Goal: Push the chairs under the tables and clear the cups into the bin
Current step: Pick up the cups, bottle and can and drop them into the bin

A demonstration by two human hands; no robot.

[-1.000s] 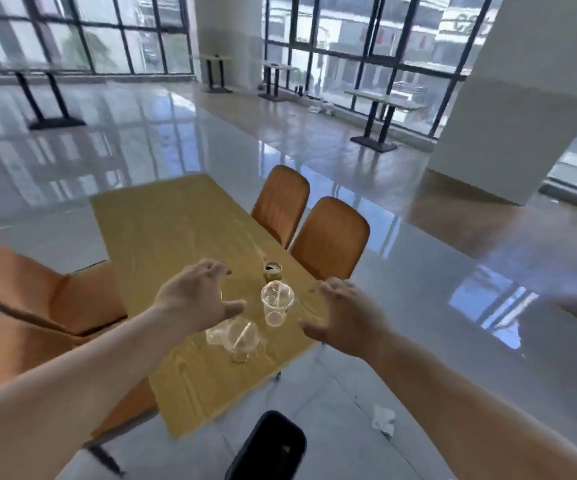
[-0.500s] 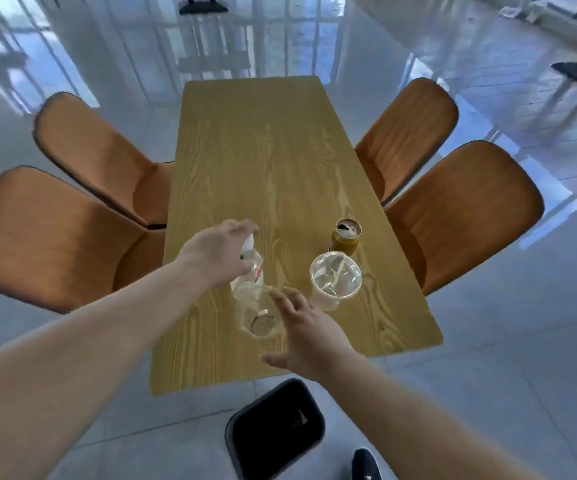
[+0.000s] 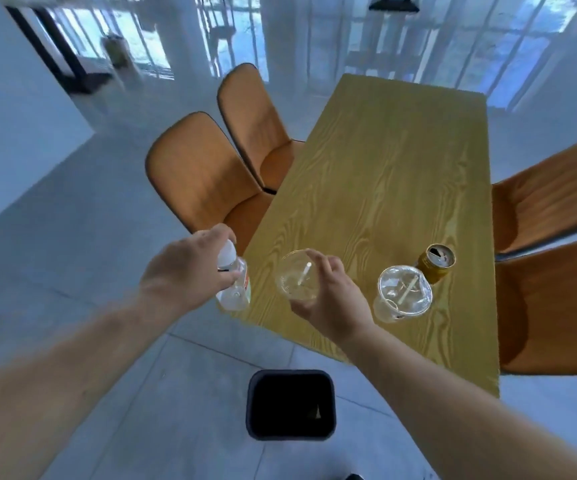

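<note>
Left hand (image 3: 183, 271) grips clear bottle (image 3: 234, 285) by neck, off table's (image 3: 384, 174) near-left edge. Right hand (image 3: 328, 306) wraps fingers round clear cup (image 3: 295, 277) (straw inside). Second cup (image 3: 403, 296) on table, right. Black bin (image 3: 291, 403) on floor, near.

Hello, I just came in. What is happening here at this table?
A person is clearing drink containers from a wooden table. The left hand grips a clear plastic bottle by its top, at the table's near corner. The right hand holds a clear plastic cup with a straw in it. A second clear cup and an opened can stand on the table. A black bin waits on the floor just below the hands. Four orange chairs sit at the table's sides.
</note>
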